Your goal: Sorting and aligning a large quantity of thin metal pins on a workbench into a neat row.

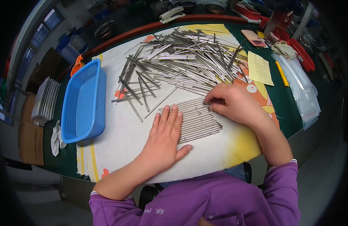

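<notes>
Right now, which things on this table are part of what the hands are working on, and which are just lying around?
In use:
left hand, flat on the row of rods
right hand, fingertips at that row's far edge
loose pile of metal rods
white cloth

Lying about:
blue basket
pink calculator
yellow note
stapler
plastic bags

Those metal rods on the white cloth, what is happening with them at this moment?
A person in purple sleeves sits at a table with many thin metal rods. The left hand lies flat on a neat row of rods laid side by side on the white cloth. The right hand touches the upper edge of that row with its fingertips. A big loose pile of rods lies farther back. A blue plastic basket stands to the left and looks empty.
</notes>
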Demonstrator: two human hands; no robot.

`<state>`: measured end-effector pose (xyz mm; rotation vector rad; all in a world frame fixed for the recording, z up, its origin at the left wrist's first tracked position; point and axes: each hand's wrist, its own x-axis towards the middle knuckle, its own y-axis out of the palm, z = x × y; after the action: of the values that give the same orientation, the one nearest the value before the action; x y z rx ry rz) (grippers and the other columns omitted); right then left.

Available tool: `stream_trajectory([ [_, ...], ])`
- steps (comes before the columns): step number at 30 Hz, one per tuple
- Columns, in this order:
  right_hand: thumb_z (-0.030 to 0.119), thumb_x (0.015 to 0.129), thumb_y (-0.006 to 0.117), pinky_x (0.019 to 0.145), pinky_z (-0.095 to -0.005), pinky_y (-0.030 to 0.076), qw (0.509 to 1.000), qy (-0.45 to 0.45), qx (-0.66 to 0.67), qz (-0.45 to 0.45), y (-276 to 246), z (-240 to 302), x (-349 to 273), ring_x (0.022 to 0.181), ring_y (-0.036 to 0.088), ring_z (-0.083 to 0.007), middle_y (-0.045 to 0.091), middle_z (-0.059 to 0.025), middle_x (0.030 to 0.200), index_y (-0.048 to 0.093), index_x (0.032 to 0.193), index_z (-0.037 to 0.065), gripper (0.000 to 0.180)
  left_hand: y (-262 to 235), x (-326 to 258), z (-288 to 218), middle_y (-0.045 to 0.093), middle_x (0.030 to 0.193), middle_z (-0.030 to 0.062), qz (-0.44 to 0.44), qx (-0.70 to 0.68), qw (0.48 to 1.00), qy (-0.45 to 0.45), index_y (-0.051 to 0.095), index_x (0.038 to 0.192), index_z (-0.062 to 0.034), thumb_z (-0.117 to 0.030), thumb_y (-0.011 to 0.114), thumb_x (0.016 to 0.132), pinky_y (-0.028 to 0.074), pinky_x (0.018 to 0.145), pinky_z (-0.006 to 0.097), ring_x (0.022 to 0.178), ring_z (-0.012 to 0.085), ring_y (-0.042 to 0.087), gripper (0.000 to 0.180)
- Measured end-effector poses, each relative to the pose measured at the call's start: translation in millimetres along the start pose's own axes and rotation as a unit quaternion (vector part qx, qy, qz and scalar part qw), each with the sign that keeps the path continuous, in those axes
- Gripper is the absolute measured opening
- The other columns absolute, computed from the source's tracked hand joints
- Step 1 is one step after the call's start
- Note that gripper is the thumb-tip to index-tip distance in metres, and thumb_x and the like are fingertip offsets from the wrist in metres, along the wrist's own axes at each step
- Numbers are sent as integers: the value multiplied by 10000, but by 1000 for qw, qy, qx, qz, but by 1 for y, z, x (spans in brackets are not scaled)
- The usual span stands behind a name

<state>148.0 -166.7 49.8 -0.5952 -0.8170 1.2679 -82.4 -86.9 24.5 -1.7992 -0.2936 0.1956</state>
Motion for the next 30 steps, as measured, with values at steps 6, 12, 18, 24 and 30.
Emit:
stream_trajectory([
  [6, 48, 745, 625, 685, -350, 483, 997, -50, -36, -40, 18, -8, 4, 787, 600, -278, 611, -116, 839, 634, 880, 28, 137, 4, 13, 11, 144, 1452, 244, -33, -6, 999, -22, 182, 1375, 65, -303, 537, 834, 107, 1096, 477, 1356, 399, 108, 744],
  [12, 119, 754, 626, 683, -381, 487, 997, -57, -9, -60, 21, -2, 0, 768, 592, -303, 583, -116, 847, 647, 867, 46, 136, 7, 18, 13, 133, 1454, 248, -47, -6, 998, -32, 187, 1369, 73, -315, 524, 849, 110, 1096, 478, 1358, 406, 87, 731],
  [18, 121, 716, 660, 730, -373, 473, 994, -100, -20, -43, 24, -1, -5, 824, 564, -276, 560, -84, 841, 655, 836, 63, 134, 10, 6, 4, 115, 1426, 312, -33, -2, 999, -16, 175, 1357, 112, -452, 538, 828, 100, 1082, 516, 1334, 467, 73, 854],
  [24, 178, 708, 690, 813, -362, 444, 989, -144, -22, 33, 14, 9, -10, 924, 540, -256, 571, -67, 950, 647, 928, 77, 246, 7, 3, -1, 101, 1425, 318, -8, -2, 1000, -21, 159, 1366, 99, -531, 578, 768, 67, 1078, 533, 1337, 464, 56, 964],
  [30, 158, 753, 641, 943, -401, 389, 977, -175, -122, 9, 30, 19, -44, 1140, 464, -289, 519, -103, 1188, 578, 1134, 74, 396, 3, 5, 9, 127, 1435, 284, -71, -74, 995, -13, 143, 1378, 74, -425, 564, 810, 65, 1088, 510, 1347, 432, 71, 865],
])
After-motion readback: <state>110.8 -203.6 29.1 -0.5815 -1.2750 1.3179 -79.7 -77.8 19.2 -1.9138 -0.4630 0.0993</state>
